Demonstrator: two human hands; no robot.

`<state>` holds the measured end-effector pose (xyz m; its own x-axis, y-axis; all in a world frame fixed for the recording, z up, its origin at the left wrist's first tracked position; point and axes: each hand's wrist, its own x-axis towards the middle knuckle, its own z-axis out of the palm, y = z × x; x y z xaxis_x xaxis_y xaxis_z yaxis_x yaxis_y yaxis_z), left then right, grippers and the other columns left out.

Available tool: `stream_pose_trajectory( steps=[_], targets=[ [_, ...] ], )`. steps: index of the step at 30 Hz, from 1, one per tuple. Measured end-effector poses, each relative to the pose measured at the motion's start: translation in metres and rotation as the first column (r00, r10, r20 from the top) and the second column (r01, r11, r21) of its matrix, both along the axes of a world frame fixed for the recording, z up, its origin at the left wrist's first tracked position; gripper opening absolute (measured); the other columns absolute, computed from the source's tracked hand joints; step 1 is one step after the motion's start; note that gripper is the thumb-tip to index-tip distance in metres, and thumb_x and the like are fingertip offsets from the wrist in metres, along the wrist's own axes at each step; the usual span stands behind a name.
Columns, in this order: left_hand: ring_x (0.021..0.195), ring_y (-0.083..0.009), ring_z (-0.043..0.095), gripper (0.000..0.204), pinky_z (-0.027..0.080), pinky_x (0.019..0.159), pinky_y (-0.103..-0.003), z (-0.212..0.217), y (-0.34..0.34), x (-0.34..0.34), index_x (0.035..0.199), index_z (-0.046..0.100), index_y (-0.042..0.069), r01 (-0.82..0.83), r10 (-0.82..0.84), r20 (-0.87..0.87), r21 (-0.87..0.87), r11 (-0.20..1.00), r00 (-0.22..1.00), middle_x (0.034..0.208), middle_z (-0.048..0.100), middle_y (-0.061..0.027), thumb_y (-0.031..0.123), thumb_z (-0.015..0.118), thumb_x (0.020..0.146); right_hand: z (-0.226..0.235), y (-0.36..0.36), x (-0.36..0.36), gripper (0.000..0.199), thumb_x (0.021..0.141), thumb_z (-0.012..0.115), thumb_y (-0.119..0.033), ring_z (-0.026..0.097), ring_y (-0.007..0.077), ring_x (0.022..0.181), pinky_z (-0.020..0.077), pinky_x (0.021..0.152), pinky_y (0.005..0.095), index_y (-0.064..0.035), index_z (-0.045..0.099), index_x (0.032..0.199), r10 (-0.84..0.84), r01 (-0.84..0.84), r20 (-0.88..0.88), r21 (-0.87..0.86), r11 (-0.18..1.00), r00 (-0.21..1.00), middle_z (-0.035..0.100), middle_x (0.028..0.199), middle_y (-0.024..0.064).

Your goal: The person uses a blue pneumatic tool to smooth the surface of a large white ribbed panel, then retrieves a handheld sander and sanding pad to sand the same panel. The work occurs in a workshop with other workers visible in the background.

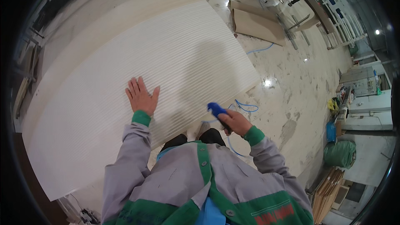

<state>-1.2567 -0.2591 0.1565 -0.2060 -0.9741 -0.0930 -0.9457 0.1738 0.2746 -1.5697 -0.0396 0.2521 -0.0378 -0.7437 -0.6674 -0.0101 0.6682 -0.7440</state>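
A large white ribbed panel [166, 58] lies flat in front of me. My left hand [141, 96] rests on it palm down, fingers spread, near the panel's close edge. My right hand [234, 121] is closed on a blue hand tool [216, 109] whose tip points at the panel's near right edge. A thin blue hose [246, 107] trails from the tool over the floor. My grey and green sleeves come up from the lower edge.
The stained concrete floor [291, 79] spreads to the right. Flat cardboard sheets [256, 24] lie beyond the panel, with metal frames and a white rail behind them. A green sack [339, 153], stacked boards [327, 191] and cabinets stand at the right.
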Motion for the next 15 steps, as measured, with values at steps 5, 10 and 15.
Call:
stream_pose_trajectory(
  steps=[5,10,15],
  targets=[
    [0.157,-0.0458,0.010,0.090,0.004,0.127,-0.058,-0.007,0.072,-0.015,0.159,0.026,-0.005,-0.002,0.002,-0.004,-0.026,1.000,1.000,0.166,0.019,-0.0306,0.059,0.051,0.099,-0.004,-0.044,-0.104,0.025,0.102,0.063,-0.024,0.069,0.0212,0.063,0.0599,0.060,0.0369,0.0002,0.060,0.104,-0.426,0.428,0.051,-0.059,0.902,0.903,0.067,0.080,0.0098],
    [0.155,-0.0479,0.014,0.089,0.007,0.126,-0.061,-0.018,0.143,-0.082,0.157,0.030,-0.005,0.015,-0.020,-0.074,-0.068,0.998,0.997,0.165,0.022,-0.0319,0.055,0.056,0.097,-0.003,-0.070,-0.172,0.029,0.104,0.061,-0.031,0.067,0.0193,0.064,0.0603,0.061,0.0365,-0.0021,0.059,0.109,0.066,-0.072,0.081,0.078,0.994,0.995,0.067,0.084,0.0080],
    [0.155,-0.0456,0.018,0.081,0.010,0.126,-0.060,-0.022,0.172,-0.142,0.157,0.032,-0.004,-0.012,0.008,-0.087,-0.047,0.999,0.996,0.164,0.026,-0.0303,0.050,0.053,0.101,-0.007,-0.072,-0.205,0.044,0.108,0.048,-0.045,0.061,0.0139,0.060,0.0544,0.057,0.0306,-0.0049,0.060,0.119,0.163,-0.163,-0.056,-0.007,0.987,0.985,0.063,0.080,0.0051]
  ],
)
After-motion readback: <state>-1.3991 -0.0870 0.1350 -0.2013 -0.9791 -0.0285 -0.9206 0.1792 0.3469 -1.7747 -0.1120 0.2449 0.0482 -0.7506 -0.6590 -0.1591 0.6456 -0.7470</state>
